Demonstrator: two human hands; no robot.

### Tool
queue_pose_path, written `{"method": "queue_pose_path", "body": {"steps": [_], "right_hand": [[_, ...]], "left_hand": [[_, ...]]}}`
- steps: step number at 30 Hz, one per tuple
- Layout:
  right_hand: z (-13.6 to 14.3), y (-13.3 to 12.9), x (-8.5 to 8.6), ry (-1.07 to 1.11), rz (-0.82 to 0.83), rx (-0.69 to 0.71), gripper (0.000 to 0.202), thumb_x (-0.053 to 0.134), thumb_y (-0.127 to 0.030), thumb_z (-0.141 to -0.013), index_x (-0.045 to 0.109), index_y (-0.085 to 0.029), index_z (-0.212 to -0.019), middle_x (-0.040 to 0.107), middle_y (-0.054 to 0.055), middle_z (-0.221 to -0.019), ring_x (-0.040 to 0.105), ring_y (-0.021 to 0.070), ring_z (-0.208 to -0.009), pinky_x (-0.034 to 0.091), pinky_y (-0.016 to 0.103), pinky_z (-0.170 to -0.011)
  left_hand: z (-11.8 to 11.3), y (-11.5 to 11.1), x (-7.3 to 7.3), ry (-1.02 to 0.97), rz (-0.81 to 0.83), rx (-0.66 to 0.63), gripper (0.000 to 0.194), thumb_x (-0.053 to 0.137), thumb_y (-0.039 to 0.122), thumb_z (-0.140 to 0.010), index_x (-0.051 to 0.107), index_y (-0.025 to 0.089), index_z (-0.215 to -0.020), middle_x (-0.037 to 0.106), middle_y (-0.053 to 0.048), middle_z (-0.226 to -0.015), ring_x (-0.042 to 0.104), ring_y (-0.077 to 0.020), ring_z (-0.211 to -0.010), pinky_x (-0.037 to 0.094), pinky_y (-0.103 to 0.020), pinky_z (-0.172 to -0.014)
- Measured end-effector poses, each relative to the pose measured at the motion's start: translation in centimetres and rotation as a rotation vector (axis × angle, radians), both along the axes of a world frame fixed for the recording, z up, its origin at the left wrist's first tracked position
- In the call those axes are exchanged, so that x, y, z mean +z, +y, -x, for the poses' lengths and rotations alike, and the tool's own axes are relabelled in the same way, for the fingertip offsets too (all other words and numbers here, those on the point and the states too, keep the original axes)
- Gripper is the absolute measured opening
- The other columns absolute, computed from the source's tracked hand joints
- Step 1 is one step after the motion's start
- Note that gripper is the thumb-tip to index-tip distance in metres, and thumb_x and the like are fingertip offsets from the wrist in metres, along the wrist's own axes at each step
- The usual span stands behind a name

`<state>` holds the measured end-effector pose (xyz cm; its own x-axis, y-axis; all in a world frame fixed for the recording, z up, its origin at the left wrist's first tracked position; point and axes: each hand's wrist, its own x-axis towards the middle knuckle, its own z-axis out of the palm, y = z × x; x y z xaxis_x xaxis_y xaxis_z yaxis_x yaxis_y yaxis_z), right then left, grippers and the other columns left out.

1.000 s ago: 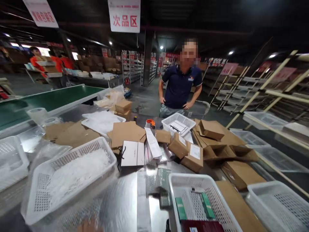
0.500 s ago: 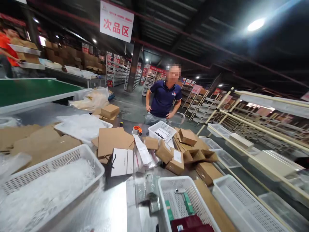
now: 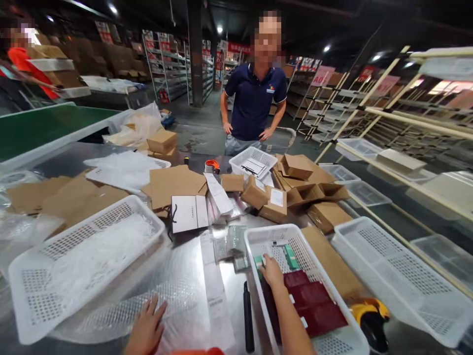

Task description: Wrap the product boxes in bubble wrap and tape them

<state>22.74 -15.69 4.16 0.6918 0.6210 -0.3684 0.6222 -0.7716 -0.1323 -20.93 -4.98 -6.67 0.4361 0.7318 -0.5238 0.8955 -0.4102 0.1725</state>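
My left hand [image 3: 148,323] rests with spread fingers on a sheet of bubble wrap [image 3: 144,305] at the front of the metal table. My right hand [image 3: 272,272] reaches into a white perforated basket [image 3: 303,235], its fingers closed about a small green box [image 3: 257,261] by the left wall. Another green box [image 3: 291,257] lies to the right of that hand. Several dark red packages [image 3: 318,301] fill the near part of the basket, partly hidden by my forearm. Left of the basket lies a long black bar-shaped object [image 3: 248,315].
A white basket of clear plastic packing [image 3: 99,261] stands on the left. Behind are a white paper bag [image 3: 189,213], cardboard boxes [image 3: 273,204] and an orange tape dispenser [image 3: 212,165]. A yellow-black tape dispenser [image 3: 371,315] sits right. A person in navy [image 3: 254,101] stands across the table.
The view has tilted downward, bringing both my hands into sight. My right hand is now at the green box in the basket; my left is on the bubble wrap.
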Motion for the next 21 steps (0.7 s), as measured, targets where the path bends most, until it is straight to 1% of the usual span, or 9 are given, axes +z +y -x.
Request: {"method": "queue_pose_path", "body": {"steps": [2,5,7,9,11,13,15,18,21], "right_hand": [[-1.0,0.6,-1.2,0.058,0.038,0.009,0.050,0.061,-0.019,-0.088,0.055,-0.013,-0.137,0.068,0.016,-0.123,0.066,0.0253,-0.112,0.048,0.030,-0.090],[-1.9,0.7,-2.6,0.121,0.053,0.041,0.053,0.063,-0.021,-0.089,0.052,-0.010,-0.140,0.069,0.016,-0.121,0.066,0.0236,-0.113,0.046,0.027,-0.089],[-2.3,0.9,-3.3,0.144,0.046,0.068,0.056,0.064,-0.020,-0.088,0.050,-0.012,-0.142,0.069,0.015,-0.124,0.065,0.0220,-0.115,0.045,0.025,-0.089],[-2.5,1.2,-3.6,0.135,0.050,0.064,0.058,0.064,-0.020,-0.088,0.049,-0.015,-0.144,0.067,0.015,-0.124,0.066,0.0228,-0.112,0.046,0.027,-0.087],[-3.0,1.5,-3.9,0.083,0.062,0.013,0.057,0.059,-0.018,-0.089,0.047,-0.012,-0.145,0.066,0.019,-0.125,0.067,0.0257,-0.109,0.047,0.031,-0.086],[-3.9,1.6,-4.0,0.006,0.065,-0.062,0.055,0.052,-0.015,-0.092,0.044,-0.008,-0.146,0.064,0.023,-0.125,0.066,0.0283,-0.112,0.048,0.034,-0.086],[-5.1,1.4,-4.2,-0.057,0.062,-0.138,0.051,0.045,-0.010,-0.092,0.047,-0.005,-0.143,0.064,0.024,-0.122,0.065,0.0292,-0.112,0.048,0.035,-0.085],[-7.0,0.8,-4.6,-0.133,0.058,-0.230,0.041,0.043,-0.011,-0.093,0.058,-0.008,-0.131,0.064,0.025,-0.121,0.063,0.0305,-0.113,0.047,0.037,-0.084],[-8.6,0.1,-4.6,-0.206,0.062,-0.312,0.038,0.046,-0.020,-0.094,0.063,-0.013,-0.127,0.058,0.026,-0.131,0.055,0.0362,-0.123,0.045,0.044,-0.086]], "left_hand": [[-0.2,0.0,-0.2,0.048,-0.009,-0.011,0.066,0.051,0.017,-0.082,0.052,0.020,-0.148,0.034,-0.012,-0.164,0.030,-0.0332,-0.152,0.026,-0.048,-0.124],[-0.1,0.0,-0.6,0.071,-0.005,0.002,0.066,0.053,0.020,-0.082,0.052,0.018,-0.148,0.034,-0.010,-0.164,0.031,-0.0331,-0.151,0.024,-0.044,-0.126],[0.2,0.1,-0.9,0.057,-0.017,0.009,0.066,0.054,0.022,-0.081,0.054,0.019,-0.147,0.037,-0.008,-0.162,0.032,-0.0319,-0.151,0.024,-0.042,-0.126],[0.4,0.1,-1.2,0.033,-0.028,0.024,0.066,0.055,0.024,-0.079,0.057,0.021,-0.145,0.041,-0.004,-0.160,0.033,-0.0304,-0.150,0.025,-0.041,-0.126],[0.7,0.2,-1.3,0.002,-0.032,0.038,0.066,0.054,0.026,-0.077,0.059,0.022,-0.143,0.043,-0.003,-0.158,0.034,-0.0292,-0.150,0.026,-0.041,-0.126],[0.8,0.4,-1.4,-0.006,-0.020,0.051,0.066,0.052,0.028,-0.076,0.061,0.020,-0.141,0.045,-0.004,-0.157,0.035,-0.0288,-0.149,0.027,-0.042,-0.126],[0.9,0.6,-1.5,-0.010,0.000,0.060,0.066,0.052,0.031,-0.076,0.062,0.021,-0.140,0.047,-0.004,-0.156,0.038,-0.0290,-0.148,0.029,-0.043,-0.125],[1.2,0.9,-1.6,-0.026,0.030,0.069,0.065,0.055,0.035,-0.074,0.064,0.026,-0.138,0.051,-0.003,-0.153,0.040,-0.0306,-0.147,0.034,-0.045,-0.123],[1.3,1.0,-1.7,-0.034,0.025,0.083,0.065,0.059,0.037,-0.072,0.065,0.028,-0.136,0.053,-0.003,-0.152,0.040,-0.0329,-0.147,0.035,-0.045,-0.123]]}}
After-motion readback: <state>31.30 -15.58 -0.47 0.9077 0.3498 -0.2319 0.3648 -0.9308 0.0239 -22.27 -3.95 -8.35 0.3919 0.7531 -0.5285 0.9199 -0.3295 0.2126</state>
